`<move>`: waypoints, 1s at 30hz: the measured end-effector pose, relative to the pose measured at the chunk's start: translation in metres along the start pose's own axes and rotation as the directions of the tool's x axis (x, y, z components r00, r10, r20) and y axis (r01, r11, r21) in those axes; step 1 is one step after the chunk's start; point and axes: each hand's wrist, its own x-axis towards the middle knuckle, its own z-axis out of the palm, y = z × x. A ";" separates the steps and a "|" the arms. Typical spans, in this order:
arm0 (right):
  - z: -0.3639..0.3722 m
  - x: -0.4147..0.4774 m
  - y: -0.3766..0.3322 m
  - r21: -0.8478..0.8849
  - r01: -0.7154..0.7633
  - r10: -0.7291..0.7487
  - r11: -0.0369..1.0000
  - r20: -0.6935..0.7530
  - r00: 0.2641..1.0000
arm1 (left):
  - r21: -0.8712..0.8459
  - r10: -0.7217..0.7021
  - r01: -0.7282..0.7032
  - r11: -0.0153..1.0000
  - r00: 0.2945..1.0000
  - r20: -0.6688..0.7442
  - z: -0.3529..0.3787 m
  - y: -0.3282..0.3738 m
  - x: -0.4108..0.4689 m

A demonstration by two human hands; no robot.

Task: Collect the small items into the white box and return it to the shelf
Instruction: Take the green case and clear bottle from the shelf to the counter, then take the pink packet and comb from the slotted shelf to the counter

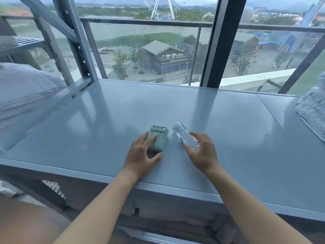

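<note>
Lying on the grey worktop [228,120], a green case [159,140] is covered by the left hand [142,154], fingers spread flat, not closed, a clear bottle [184,135] just beside it is gripped by the right hand [204,152], white box unseen.

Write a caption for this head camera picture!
Left hand on green case, right hand on clear bottle.

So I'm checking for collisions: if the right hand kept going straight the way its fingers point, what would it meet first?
The clear bottle, which lies directly ahead of the right hand; the fingertips already look to be touching it or nearly so. Contact is hard to judge through the clear plastic.
</note>
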 end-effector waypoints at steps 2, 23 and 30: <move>0.000 -0.001 0.001 0.012 0.004 -0.004 1.000 0.019 1.000 | -0.001 0.006 -0.006 1.000 1.000 -0.016 0.000 -0.002 -0.003; -0.010 -0.009 -0.050 -0.119 0.271 -0.253 0.955 0.149 0.956 | 0.156 0.062 -0.062 0.986 0.998 0.004 -0.042 -0.026 -0.028; 0.063 -0.040 -0.140 -0.058 0.424 -0.382 0.904 0.337 0.861 | 0.325 0.001 0.037 0.945 0.993 -0.118 -0.140 -0.080 -0.076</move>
